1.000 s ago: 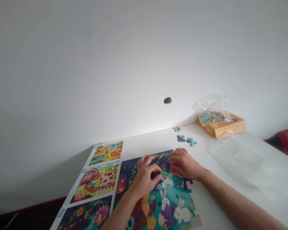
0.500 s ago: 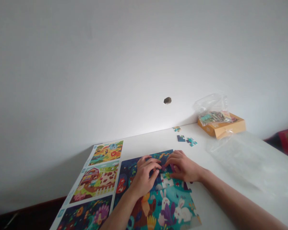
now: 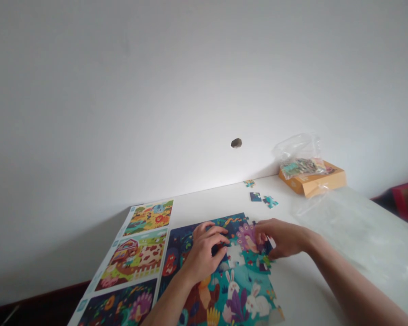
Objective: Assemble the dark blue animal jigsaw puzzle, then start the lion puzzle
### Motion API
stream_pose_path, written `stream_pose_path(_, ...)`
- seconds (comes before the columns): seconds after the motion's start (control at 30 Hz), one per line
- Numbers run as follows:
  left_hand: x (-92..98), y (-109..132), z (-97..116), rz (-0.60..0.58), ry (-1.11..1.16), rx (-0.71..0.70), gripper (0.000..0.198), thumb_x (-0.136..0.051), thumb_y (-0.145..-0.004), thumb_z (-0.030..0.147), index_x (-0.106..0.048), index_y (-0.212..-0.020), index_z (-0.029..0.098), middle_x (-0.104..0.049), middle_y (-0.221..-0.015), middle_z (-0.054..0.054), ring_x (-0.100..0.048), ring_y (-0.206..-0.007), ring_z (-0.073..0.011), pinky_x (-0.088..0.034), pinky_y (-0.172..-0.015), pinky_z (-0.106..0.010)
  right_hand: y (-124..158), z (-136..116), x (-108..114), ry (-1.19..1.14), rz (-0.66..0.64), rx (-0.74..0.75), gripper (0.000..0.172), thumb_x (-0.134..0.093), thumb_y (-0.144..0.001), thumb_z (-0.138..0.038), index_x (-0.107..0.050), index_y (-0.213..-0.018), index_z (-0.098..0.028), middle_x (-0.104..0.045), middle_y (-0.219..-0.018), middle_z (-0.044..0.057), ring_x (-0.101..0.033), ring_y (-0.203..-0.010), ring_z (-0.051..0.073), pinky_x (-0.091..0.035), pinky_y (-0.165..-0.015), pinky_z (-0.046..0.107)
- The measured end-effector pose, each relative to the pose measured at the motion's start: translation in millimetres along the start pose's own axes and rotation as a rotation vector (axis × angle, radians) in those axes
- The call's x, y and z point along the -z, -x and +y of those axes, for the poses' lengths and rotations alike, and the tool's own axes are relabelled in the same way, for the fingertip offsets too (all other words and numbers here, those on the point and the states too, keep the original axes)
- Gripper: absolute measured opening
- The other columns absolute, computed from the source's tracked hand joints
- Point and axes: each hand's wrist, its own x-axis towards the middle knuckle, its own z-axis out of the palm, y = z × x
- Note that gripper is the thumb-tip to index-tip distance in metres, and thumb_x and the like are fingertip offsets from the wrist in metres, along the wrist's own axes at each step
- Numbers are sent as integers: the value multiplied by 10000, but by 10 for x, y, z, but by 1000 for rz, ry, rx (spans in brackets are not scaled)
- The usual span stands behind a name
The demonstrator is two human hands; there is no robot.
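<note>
A nearly whole jigsaw puzzle (image 3: 248,271) with rabbits, a fox-like animal and a purple peacock lies on the white table. My left hand (image 3: 207,246) rests on its upper middle, fingers stretched and a little apart, holding nothing. At the puzzle's right edge, beside the peacock, my right hand (image 3: 275,237) is closed, its thumb and fingers around a dark blue puzzle piece (image 3: 269,246). That piece is partly hidden by the fingers. Between the hands, a white piece-shaped gap (image 3: 235,255) shows in the picture.
Loose puzzle pieces (image 3: 255,197) lie beyond the puzzle. A picture sheet (image 3: 136,258) lies on the left. At the back right, a clear bag of pieces (image 3: 302,165) sits on a yellow box (image 3: 323,183). A transparent plastic bag (image 3: 360,231) spreads over the table's right side.
My right hand has moved right and slightly down, off the peacock to the puzzle's right edge, uncovering the peacock. My left hand has stayed almost still.
</note>
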Motion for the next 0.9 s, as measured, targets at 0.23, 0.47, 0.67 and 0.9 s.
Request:
stream_pose_path(0.23,17,-3,16,-13,-4,-1,128,-653,-830,206,-714,-899,295,-682,-1172,4,-484,-1201,-281,-336,-1035,-496,40,20,18,-22,3,-100,485,-771,-600,-224,-630,-1064,-223,-675,-976,19,-603,-854,203,-418,-698,271)
stream_pose_path(0.47,15,2,14,-13,-13,-4,136,-647,-824,191,-707,-890,293,-680,-1176,4,-482,-1207,-287,-336,-1034,-503,16,27,-9,2,12,-107,469,-834,-564,-325,-645,-980,-218,-673,-974,25,-604,-838,218,-412,-676,276)
stream_pose_path(0.67,15,0,6,-16,-14,-5,144,-645,-828,187,-708,-902,293,-677,-1184,3,-476,-1210,-287,-328,-1040,-508,17,2,-12,7,32,-70,556,-832,-567,-329,-620,-1066,-206,-647,-1053,57,-603,-899,242,-447,-741,303)
stream_pose_path(0.9,29,-8,30,-18,-8,2,131,-651,-827,192,-713,-885,291,-682,-1174,-8,-489,-1204,-294,-345,-1030,-512,26,-39,-16,1,-4,-66,583,-844,-537,-361,-614,-1054,-220,-644,-1073,44,-617,-917,249,-457,-745,307)
